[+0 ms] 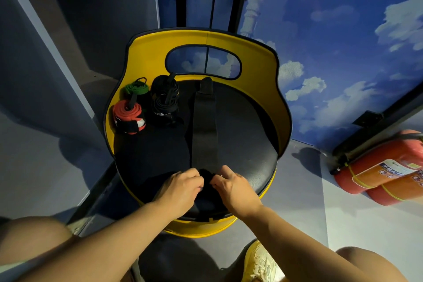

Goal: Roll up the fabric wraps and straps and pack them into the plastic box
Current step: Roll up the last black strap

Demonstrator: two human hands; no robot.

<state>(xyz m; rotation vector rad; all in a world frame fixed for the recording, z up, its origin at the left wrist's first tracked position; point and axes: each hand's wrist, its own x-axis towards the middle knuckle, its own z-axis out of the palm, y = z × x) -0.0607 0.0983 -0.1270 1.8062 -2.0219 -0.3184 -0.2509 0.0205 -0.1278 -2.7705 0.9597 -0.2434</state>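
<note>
Both hands, left point(180, 186) and right point(233, 186), pinch the black strap's point(203, 121) rolled end; extinguisher label point(389, 170) writing is unreadable.

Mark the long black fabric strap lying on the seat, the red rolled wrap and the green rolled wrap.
Long black fabric strap point(204, 126): head view, middle of its flat unrolled length.
Red rolled wrap point(128, 114): head view, its red spiral top.
Green rolled wrap point(136, 88): head view, its green top edge.

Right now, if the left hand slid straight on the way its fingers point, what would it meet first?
The left hand points right, toward the rolled end of the black strap, which it already pinches. Just beyond that are the fingertips of the right hand, though depth is hard to judge.
</note>
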